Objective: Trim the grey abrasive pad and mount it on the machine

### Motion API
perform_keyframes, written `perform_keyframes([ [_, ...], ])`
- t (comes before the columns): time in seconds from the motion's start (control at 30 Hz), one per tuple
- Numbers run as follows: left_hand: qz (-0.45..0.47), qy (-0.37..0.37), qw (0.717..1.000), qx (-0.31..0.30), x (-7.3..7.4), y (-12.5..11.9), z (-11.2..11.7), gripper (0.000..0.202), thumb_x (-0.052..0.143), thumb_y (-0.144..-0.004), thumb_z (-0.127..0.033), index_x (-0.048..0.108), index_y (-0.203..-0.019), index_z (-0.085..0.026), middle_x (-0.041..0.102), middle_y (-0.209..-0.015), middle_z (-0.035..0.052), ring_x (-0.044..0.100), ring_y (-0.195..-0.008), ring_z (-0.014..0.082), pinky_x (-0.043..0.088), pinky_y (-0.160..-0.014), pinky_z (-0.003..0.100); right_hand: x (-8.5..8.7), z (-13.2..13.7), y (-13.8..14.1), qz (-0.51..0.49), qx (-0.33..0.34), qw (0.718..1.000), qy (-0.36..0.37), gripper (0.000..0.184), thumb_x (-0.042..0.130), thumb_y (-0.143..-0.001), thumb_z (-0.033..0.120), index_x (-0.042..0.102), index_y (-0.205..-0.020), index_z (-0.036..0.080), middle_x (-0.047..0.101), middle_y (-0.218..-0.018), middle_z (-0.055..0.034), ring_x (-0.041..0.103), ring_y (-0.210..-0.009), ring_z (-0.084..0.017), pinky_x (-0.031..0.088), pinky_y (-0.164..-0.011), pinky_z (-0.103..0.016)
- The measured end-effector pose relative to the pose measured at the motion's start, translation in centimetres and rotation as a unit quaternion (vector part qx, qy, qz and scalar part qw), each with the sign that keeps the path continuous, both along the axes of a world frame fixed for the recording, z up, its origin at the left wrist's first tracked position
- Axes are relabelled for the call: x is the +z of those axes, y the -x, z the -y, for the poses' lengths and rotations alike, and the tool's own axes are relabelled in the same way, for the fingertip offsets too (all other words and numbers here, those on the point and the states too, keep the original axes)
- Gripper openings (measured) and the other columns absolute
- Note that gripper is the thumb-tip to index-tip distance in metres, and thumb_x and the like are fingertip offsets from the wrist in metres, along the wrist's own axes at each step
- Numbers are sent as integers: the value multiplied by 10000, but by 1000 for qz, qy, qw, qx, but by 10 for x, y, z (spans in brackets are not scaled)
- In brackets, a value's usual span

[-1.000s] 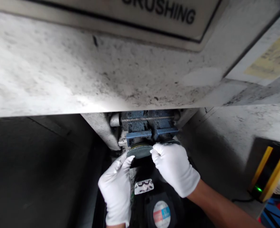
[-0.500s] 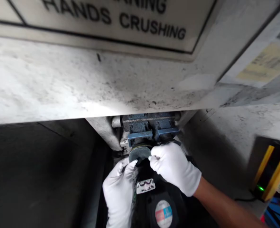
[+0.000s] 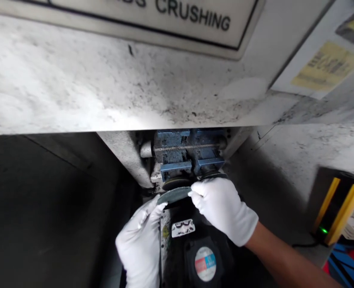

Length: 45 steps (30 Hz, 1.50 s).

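Observation:
A thin grey-green disc (image 3: 174, 195) is tilted between my two hands, seen nearly edge-on. My left hand (image 3: 142, 236), in a white glove, pinches its left edge between thumb and fingers. At the right edge, the fingers of my gloved right hand (image 3: 221, 208) are closed on the rim. Just behind the disc is a dark round pad (image 3: 176, 183) below a blue metal block (image 3: 176, 166). A second round pad (image 3: 214, 175) shows partly above my right hand, below another blue block (image 3: 210, 162).
A white machine panel (image 3: 135, 92) with a crushing-hazard sign (image 3: 191, 16) overhangs the work. Below my hands are a black motor-like unit with a round label (image 3: 205, 264) and a small white plate (image 3: 183, 228). A yellow-and-black post (image 3: 339, 208) with a green light stands right.
The disc has come away from the dark pad, which shows more fully, and is tilted flatter. My left hand has shifted left with its edge. The view has tilted down slightly.

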<state>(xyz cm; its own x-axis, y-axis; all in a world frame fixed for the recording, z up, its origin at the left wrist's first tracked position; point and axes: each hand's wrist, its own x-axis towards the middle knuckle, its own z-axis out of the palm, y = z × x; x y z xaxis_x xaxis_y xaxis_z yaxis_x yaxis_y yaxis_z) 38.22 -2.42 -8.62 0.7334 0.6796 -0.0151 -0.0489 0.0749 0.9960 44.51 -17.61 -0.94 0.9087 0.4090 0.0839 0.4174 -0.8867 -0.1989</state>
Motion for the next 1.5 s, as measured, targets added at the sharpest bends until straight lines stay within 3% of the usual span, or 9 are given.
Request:
perform_keyframes([
  [0.23,-11,11,1000,26,9,-9,7,190,834,-700,-264,822,-874,-189,826,-917,31,768,-883,236,630,-813,279,-13,5,-4,40,20,998,-50,272,581,-888,259,549,-621,223,574,-563,50,415,-531,-129,248,-596,-329],
  [0.6,-7,-30,999,44,1,-17,7,205,836,-691,-281,831,-878,-198,826,-935,41,767,-900,239,621,-869,306,-7,0,-9,7,7,999,-34,289,584,-886,252,557,-600,219,609,-557,36,403,-510,-133,230,-565,-328],
  [0.83,2,-1,999,48,5,-17,9,202,841,-671,-242,830,-862,-177,827,-896,42,772,-843,238,640,-803,298,-9,0,-11,17,10,999,-33,287,586,-881,249,559,-597,221,625,-559,33,415,-500,-136,227,-559,-329],
  [1.0,-10,22,998,50,9,-19,13,202,844,-663,-215,829,-859,-168,826,-904,52,769,-883,265,637,-854,344,-9,2,-10,16,1,999,-37,297,578,-884,238,550,-589,220,617,-551,36,417,-489,-133,231,-551,-326],
  [1.5,-26,-74,996,52,-8,-24,5,183,803,-743,-315,829,-912,-247,827,-946,0,770,-915,229,613,-908,318,-13,0,-12,21,-11,998,-63,289,545,-885,213,526,-597,220,619,-565,32,459,-501,-128,255,-554,-317],
])
